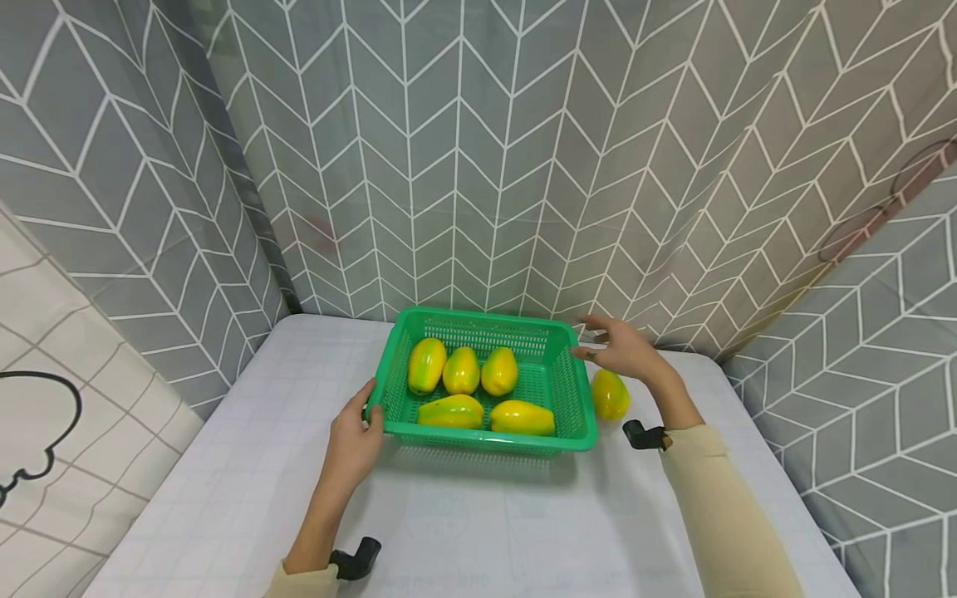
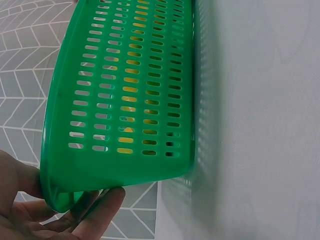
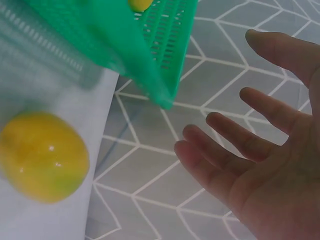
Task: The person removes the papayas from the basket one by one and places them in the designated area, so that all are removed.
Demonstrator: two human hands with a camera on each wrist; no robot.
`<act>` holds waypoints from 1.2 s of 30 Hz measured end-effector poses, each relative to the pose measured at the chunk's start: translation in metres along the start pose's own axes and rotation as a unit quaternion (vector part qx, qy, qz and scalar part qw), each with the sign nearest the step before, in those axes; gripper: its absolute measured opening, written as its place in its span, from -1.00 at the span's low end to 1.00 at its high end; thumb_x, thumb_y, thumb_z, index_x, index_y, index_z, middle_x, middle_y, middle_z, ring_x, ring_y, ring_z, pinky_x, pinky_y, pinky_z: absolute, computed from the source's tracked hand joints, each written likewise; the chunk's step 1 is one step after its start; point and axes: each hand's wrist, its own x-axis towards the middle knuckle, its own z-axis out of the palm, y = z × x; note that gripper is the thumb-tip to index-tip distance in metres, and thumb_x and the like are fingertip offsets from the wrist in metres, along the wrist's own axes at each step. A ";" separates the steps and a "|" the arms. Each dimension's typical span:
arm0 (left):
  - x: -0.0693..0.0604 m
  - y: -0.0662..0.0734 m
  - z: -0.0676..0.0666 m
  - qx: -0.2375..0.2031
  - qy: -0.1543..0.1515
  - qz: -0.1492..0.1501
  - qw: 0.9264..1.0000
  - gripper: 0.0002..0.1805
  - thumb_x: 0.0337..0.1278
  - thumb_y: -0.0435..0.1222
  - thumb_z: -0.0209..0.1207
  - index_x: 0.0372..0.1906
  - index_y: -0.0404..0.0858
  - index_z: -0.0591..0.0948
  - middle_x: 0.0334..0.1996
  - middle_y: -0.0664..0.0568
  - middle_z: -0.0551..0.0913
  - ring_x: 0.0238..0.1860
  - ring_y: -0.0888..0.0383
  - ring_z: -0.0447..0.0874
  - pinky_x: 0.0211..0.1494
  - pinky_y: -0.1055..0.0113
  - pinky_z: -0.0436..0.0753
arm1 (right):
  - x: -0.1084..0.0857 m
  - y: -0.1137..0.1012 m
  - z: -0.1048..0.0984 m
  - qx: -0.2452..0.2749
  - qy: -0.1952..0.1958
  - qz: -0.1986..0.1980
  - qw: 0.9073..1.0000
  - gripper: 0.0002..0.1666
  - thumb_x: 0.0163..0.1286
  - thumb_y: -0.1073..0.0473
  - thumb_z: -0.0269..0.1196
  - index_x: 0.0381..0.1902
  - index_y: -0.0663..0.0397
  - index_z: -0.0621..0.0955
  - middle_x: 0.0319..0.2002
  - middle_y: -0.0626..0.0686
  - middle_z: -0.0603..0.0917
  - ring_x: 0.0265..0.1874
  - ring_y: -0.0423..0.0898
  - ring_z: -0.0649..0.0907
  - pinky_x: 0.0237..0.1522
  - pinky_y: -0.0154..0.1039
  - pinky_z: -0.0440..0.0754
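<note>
A green perforated basket (image 1: 478, 442) holds several yellow-green fruits, three along the back and two in front, one being the front right fruit (image 1: 522, 418). The left hand (image 1: 355, 438) grips its left rim; in the left wrist view, the hand (image 2: 55, 215) has thumb and fingers around the rim of the basket (image 2: 120, 165). Beside the basket's right end, the right hand (image 1: 624, 350) is held up with fingers spread, holding nothing. In the right wrist view, the hand (image 3: 265, 155) is apart from the basket (image 3: 120, 45). One more fruit (image 1: 611, 395) lies on the table, right of the basket.
The basket stands on a white-covered table (image 1: 478, 531). A grey curtain with white lines (image 1: 493, 166) hangs behind the table's back edge, and similar cloth (image 1: 890, 399) is at the right. A white patterned cloth (image 1: 67, 415) is at the left.
</note>
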 end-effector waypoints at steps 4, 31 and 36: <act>0.000 0.000 0.000 0.002 -0.001 -0.002 1.000 -0.41 0.62 -0.37 -0.10 0.61 -0.45 0.25 0.57 -0.41 0.34 0.38 -0.25 0.54 0.13 0.06 0.68 | 0.002 -0.010 0.002 -0.006 -0.002 -0.017 1.000 -0.22 0.48 0.04 0.36 0.51 0.29 0.42 0.45 0.41 0.51 0.36 0.46 0.58 0.30 0.35 0.63; 0.001 -0.001 0.001 0.002 -0.004 -0.007 1.000 -0.40 0.64 -0.34 -0.13 0.63 -0.43 0.22 0.60 -0.39 0.30 0.48 -0.25 0.47 0.31 -0.10 0.64 | 0.020 -0.035 0.022 0.015 -0.052 -0.073 0.996 -0.28 0.50 0.06 0.35 0.50 0.26 0.45 0.39 0.38 0.58 0.31 0.41 0.63 0.32 0.29 0.64; 0.001 -0.003 0.003 0.003 -0.001 -0.003 1.000 -0.41 0.63 -0.36 -0.12 0.62 -0.45 0.23 0.58 -0.41 0.32 0.46 -0.27 0.48 0.29 -0.11 0.65 | 0.022 -0.036 0.025 0.020 -0.056 -0.080 0.995 -0.28 0.50 0.09 0.35 0.48 0.30 0.46 0.38 0.38 0.59 0.29 0.41 0.64 0.32 0.30 0.63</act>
